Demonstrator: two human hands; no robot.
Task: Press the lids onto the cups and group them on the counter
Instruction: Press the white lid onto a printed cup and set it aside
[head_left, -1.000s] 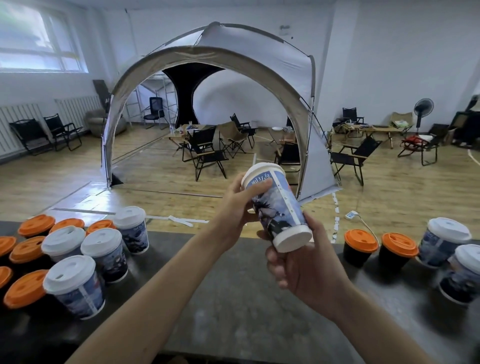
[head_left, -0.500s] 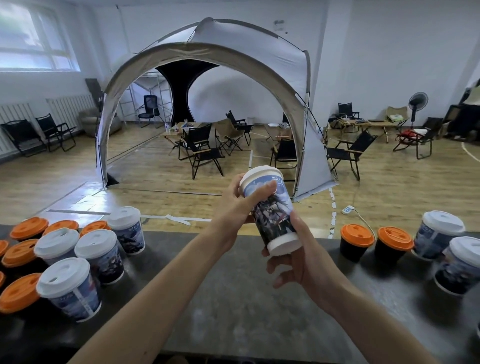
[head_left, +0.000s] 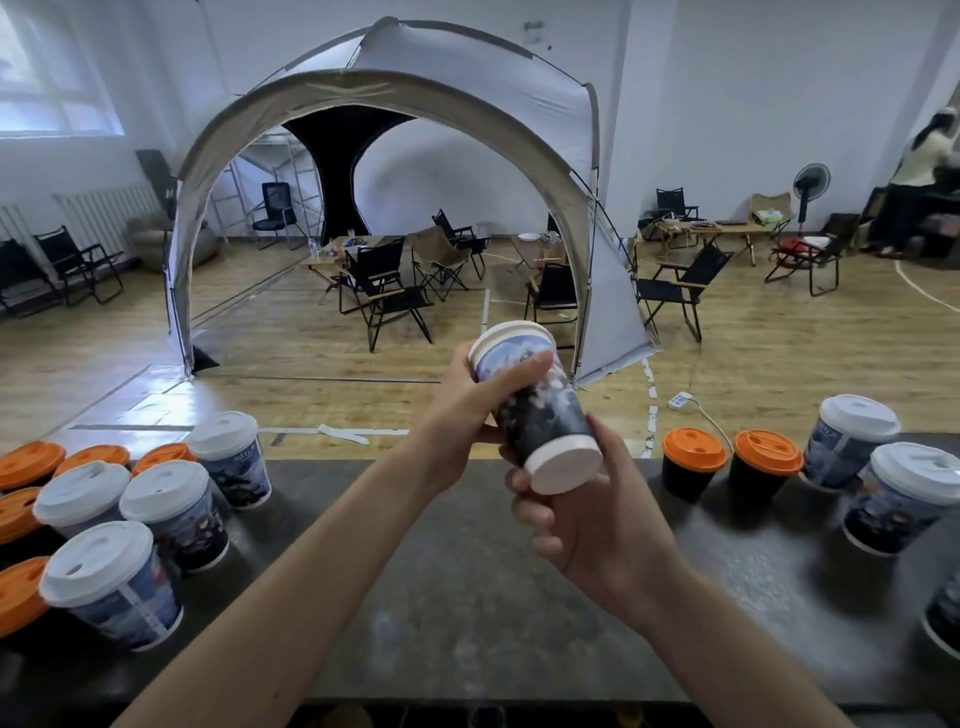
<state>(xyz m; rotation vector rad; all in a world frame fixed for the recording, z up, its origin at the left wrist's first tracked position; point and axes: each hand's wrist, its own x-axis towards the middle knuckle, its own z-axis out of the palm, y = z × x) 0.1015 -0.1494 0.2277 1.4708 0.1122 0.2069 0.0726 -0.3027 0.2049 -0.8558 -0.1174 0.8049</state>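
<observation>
Left hand (head_left: 462, 415) curled round printed cup (head_left: 540, 410) near white lid (head_left: 511, 335); right hand (head_left: 587, 525) grips base. Judgement: press lid edge all round, base braced.

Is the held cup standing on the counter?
No, the left hand and right hand hold the cup tilted in the air above the counter.

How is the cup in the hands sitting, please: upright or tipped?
Tipped: the printed cup leans, white base toward the camera, top angled away; left hand grips near its top, right hand near its base.
</observation>
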